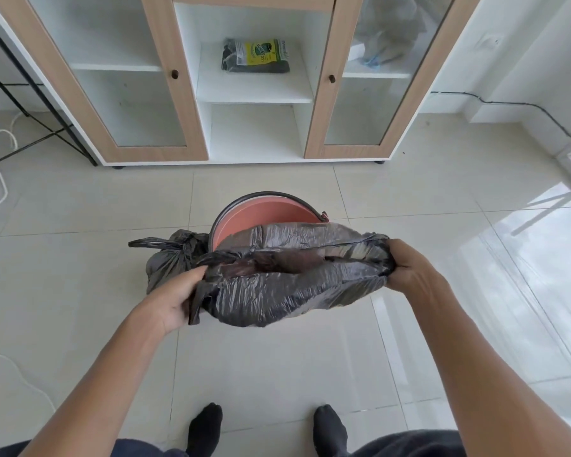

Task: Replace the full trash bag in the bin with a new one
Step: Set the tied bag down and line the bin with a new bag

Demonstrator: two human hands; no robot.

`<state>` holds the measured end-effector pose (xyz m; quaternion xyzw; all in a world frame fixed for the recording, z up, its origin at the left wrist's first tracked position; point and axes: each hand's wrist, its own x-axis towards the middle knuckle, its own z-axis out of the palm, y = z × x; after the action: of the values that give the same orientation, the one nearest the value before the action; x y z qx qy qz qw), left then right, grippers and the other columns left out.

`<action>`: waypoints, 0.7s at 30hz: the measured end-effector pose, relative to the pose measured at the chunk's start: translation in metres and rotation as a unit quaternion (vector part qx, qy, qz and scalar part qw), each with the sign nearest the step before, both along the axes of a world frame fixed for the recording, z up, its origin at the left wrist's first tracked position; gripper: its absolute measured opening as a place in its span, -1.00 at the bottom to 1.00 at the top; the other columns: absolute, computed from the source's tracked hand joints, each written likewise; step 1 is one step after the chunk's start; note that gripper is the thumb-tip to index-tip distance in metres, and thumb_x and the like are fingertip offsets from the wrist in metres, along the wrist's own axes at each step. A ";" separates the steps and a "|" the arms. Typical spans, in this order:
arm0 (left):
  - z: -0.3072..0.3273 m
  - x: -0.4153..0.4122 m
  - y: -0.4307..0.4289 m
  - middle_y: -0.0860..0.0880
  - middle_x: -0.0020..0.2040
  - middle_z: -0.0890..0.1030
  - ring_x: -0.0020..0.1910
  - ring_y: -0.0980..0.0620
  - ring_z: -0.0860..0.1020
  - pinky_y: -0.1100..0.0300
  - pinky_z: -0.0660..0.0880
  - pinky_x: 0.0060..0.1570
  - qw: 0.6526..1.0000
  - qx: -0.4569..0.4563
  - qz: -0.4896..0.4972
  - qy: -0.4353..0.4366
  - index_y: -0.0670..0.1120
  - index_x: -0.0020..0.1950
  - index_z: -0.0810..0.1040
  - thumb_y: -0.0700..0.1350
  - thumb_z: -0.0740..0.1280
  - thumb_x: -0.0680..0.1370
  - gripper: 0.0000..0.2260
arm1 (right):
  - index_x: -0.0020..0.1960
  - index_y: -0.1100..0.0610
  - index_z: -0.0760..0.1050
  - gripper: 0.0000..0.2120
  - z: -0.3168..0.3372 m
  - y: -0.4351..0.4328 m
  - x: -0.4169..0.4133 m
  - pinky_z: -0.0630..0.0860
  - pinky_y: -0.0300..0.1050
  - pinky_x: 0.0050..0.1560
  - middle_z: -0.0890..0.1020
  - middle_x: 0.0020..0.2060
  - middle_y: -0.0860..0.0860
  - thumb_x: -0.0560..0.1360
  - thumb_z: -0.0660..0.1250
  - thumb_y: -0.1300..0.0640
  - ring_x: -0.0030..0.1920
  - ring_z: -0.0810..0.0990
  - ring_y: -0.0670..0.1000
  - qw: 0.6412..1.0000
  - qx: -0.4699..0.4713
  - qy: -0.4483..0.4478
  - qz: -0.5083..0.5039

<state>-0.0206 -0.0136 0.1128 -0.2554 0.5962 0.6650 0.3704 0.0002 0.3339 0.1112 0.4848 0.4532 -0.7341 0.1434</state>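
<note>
Both hands clamp the crinkled, glossy black trash bag (287, 291) by opposite ends of its mouth: left hand (170, 303) pinching the left edge, right hand (409, 270) gripping the right, arms stretched forward, the opening pulled into a narrow slit. It hangs over the near rim of the round salmon-pink bin (261, 212) (black wire handle), while a knotted full bag (168, 258) sits on the tiled floor (80, 275) just left of the bin

Thin, crinkled black plastic bag (277, 291) is catching a dull sheen; the bin (261, 216) is showing smooth matt pink plastic. Glossy tiles (80, 258) are reflecting light — the far cabinet (165, 94) is showing pale wood-grain frames, glass panes.
</note>
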 end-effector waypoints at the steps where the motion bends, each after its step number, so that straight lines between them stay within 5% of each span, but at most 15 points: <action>1: 0.001 -0.002 0.001 -0.05 -0.27 0.66 -0.39 0.05 0.60 0.16 0.50 -0.27 1.000 0.009 0.016 -0.003 -0.08 -0.18 0.62 -0.14 0.32 0.57 -0.85 | -0.25 0.19 0.58 -0.74 0.005 -0.004 0.001 0.67 0.06 -0.32 0.69 -0.32 0.13 0.56 0.21 0.25 -0.37 0.68 0.10 0.999 0.039 -0.008 0.024; 4: 0.003 -0.007 0.003 -0.01 -0.41 0.64 -0.53 0.07 0.58 0.26 0.52 -0.53 0.996 0.023 0.087 -0.003 -0.08 -0.21 0.56 -0.21 0.23 0.60 -0.79 | -0.12 0.14 0.62 -0.86 0.002 -0.010 0.000 0.61 -0.10 -0.33 0.66 -0.28 0.10 0.51 0.28 0.23 -0.34 0.62 0.09 0.982 0.171 -0.020 0.076; 10: -0.003 -0.009 0.004 -0.02 -0.43 0.66 -0.51 0.03 0.64 0.05 0.57 -0.56 0.988 0.054 0.142 0.016 -0.06 -0.52 0.66 -0.25 0.19 0.58 -0.50 | -0.04 0.24 0.67 -0.77 -0.011 -0.019 -0.002 0.55 -0.23 -0.38 0.66 -0.20 0.14 0.44 0.25 0.31 -0.30 0.59 0.07 0.956 0.282 0.012 0.078; 15: -0.010 -0.013 0.008 0.01 -0.41 0.67 -0.35 0.00 0.62 0.16 0.50 -0.31 0.991 -0.012 0.136 0.010 -0.05 -0.18 0.59 -0.06 0.24 0.61 -0.78 | 0.00 0.19 0.57 -0.82 -0.019 -0.012 -0.012 0.59 -0.05 -0.15 0.65 -0.12 0.18 0.40 0.33 0.21 -0.17 0.63 0.11 0.919 0.378 0.016 0.110; 17: -0.015 -0.016 0.011 0.01 -0.38 0.67 -0.32 -0.01 0.59 0.15 0.45 -0.29 0.989 -0.043 0.141 0.021 -0.03 -0.17 0.58 -0.05 0.28 0.59 -0.82 | 0.17 0.13 0.48 -0.66 -0.016 -0.018 -0.016 0.56 0.04 0.07 0.60 0.00 0.12 0.39 0.35 0.17 0.05 0.61 0.16 0.867 0.453 0.022 0.207; 21: -0.017 -0.024 0.017 -0.07 -0.16 0.67 -0.21 -0.08 0.62 0.02 0.55 -0.09 0.985 -0.098 0.135 0.051 -0.03 -0.13 0.60 -0.07 0.31 0.55 -0.88 | 0.38 0.08 0.29 -0.40 -0.008 -0.047 -0.025 0.38 0.12 0.25 0.44 0.20 0.14 0.41 0.43 0.08 0.16 0.46 0.16 0.673 0.667 0.130 0.292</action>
<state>-0.0449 0.0035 0.0958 -0.3340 0.6370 0.6592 0.2194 -0.0249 0.2869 0.1027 0.1938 0.9551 -0.2124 -0.0718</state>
